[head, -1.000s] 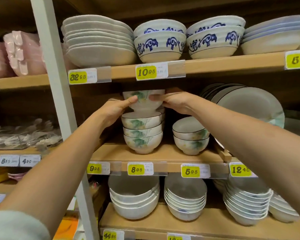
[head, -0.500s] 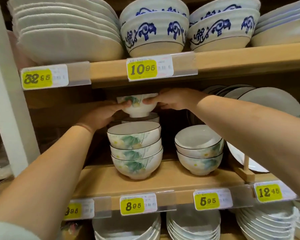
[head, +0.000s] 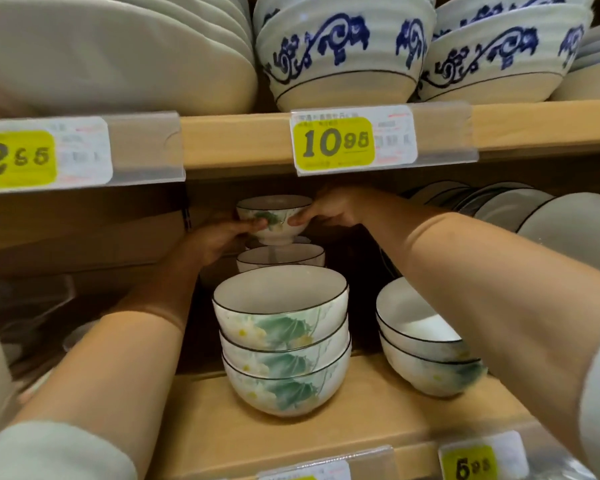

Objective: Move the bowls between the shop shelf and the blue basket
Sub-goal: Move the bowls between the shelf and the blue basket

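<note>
A small white bowl with a green leaf print [head: 274, 218] is held deep in the middle shelf, just above a back stack of like bowls [head: 280, 258]. My left hand [head: 219, 239] grips its left side and my right hand [head: 329, 209] its right side, thumbs on the wall. In front stands a stack of three leaf-print bowls [head: 281, 344]. A stack of two lower bowls [head: 426, 355] sits to the right. The blue basket is not in view.
The wooden shelf board [head: 326, 427] carries the stacks. Close overhead, the upper shelf [head: 236, 140] bears price tags, with blue-patterned bowls [head: 340, 53] and white dishes [head: 111, 57] on it. Upright plates [head: 568, 230] lean at the right.
The camera has come much closer to the shelf. Both hands have carried the small bowl further back into the shelf, behind the front stack.
</note>
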### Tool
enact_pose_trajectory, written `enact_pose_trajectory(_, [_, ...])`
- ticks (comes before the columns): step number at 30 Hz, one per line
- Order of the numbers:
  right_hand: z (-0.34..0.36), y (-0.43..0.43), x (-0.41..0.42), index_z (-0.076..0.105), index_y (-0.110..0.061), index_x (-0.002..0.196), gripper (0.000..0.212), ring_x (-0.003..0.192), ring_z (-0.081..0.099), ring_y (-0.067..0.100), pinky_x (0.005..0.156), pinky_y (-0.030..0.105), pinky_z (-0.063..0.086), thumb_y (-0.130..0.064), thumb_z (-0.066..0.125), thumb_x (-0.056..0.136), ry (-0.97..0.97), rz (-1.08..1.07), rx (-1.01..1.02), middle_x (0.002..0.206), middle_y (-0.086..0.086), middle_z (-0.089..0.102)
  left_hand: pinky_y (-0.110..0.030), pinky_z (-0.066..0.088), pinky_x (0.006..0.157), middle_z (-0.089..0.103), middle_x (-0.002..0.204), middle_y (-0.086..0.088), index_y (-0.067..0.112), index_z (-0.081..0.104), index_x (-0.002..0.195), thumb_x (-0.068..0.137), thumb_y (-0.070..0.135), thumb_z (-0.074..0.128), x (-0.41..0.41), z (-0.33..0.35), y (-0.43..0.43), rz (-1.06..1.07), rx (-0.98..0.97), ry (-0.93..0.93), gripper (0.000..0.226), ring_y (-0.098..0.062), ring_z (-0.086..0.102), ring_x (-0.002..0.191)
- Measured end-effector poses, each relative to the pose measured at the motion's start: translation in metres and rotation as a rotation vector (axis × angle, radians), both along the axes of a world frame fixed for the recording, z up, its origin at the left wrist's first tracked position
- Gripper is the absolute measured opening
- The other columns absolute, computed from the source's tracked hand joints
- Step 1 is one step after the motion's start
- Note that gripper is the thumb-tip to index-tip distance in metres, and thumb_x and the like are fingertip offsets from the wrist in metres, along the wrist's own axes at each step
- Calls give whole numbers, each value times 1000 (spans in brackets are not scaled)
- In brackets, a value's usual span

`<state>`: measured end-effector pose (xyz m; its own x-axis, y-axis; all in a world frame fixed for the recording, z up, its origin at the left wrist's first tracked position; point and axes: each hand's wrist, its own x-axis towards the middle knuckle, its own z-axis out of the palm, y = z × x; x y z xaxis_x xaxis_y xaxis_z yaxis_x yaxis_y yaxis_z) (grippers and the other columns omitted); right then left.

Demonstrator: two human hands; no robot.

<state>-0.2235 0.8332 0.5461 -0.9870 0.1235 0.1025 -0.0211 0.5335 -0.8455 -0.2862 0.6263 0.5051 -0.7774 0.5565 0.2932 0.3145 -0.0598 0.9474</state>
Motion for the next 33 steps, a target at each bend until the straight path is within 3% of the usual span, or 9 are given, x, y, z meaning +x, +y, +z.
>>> enact_pose_trajectory(6, [-2, 2, -15, 56, -5, 127, 48, 123, 53, 21, 94, 25, 46, -8, 72, 82, -28, 28, -98, 132, 7, 59, -22, 56, 63, 67, 117, -11, 6, 58, 128, 87, 11, 66, -11, -3, 8, 6, 32, -61, 42, -12, 72, 85])
enact_pose_trajectory(12, [0, -4, -17, 59, 0, 121, 35, 86, 61, 14, 64, 18, 53, 1, 64, 86, -81, 31, -160, 108, 7, 62, -34, 56, 82, 67, 119, -12, 6, 58, 127, 83, 9, 70, -17, -6, 14, 49, 43, -5, 45, -25, 66, 105])
enact_pose_trajectory(14, [-3, -3, -20, 61, -2, 114, 29, 90, 62, 18, 71, 20, 54, 0, 65, 85, -118, 0, -156, 113, 11, 63, -32, 58, 73, 73, 104, -8, 9, 65, 114, 83, 10, 71, -17, -10, 19, 58, 29, 10, 31, -20, 69, 90])
enact_pose_trajectory(17, [-10, 2, -30, 61, -7, 111, 34, 120, 54, 22, 95, 29, 48, 1, 70, 80, -111, -61, -112, 134, 11, 56, -25, 57, 59, 74, 94, -6, 8, 65, 114, 82, 9, 73, -17, -18, 25, 78, 36, -2, 33, -17, 71, 79])
enact_pose_trajectory(21, [-18, 6, -41, 64, -6, 108, 32, 125, 50, 28, 91, 32, 49, -2, 73, 77, -156, -97, -72, 135, 14, 54, -21, 55, 55, 73, 94, -6, 5, 63, 116, 83, 4, 71, -16, -23, 27, 79, 41, 28, 34, -11, 72, 71])
enact_pose_trajectory(23, [-18, 6, -45, 65, -8, 103, 29, 123, 50, 29, 91, 33, 49, -6, 74, 76, -179, -106, -42, 134, 13, 53, -24, 57, 61, 71, 103, -11, 3, 63, 119, 82, 5, 72, -18, -23, 26, 83, 39, 27, 38, -15, 72, 78])
enact_pose_trajectory(27, [-17, 5, -53, 66, -6, 88, 6, 84, 52, 21, 63, 28, 45, -10, 66, 83, -285, -113, 58, 110, 11, 57, -29, 58, 70, 70, 110, -16, 3, 65, 118, 80, 8, 75, -26, -24, 24, 107, 1, -2, 40, -24, 70, 91])
enact_pose_trajectory(30, [-21, 4, -58, 65, -7, 77, 10, 80, 54, 23, 67, 29, 47, -9, 63, 86, -348, -88, 81, 90, 11, 59, -26, 57, 67, 71, 108, -12, 4, 66, 115, 79, 12, 77, -29, -26, 22, 131, -54, 6, 38, -19, 70, 88])
enact_pose_trajectory(33, [-26, 2, -60, 62, -6, 81, 8, 88, 55, 26, 77, 33, 48, -10, 61, 88, -359, -71, 79, 90, 12, 57, -24, 56, 62, 71, 104, -11, 5, 66, 114, 81, 11, 75, -28, -31, 21, 123, -23, -24, 35, -16, 71, 82])
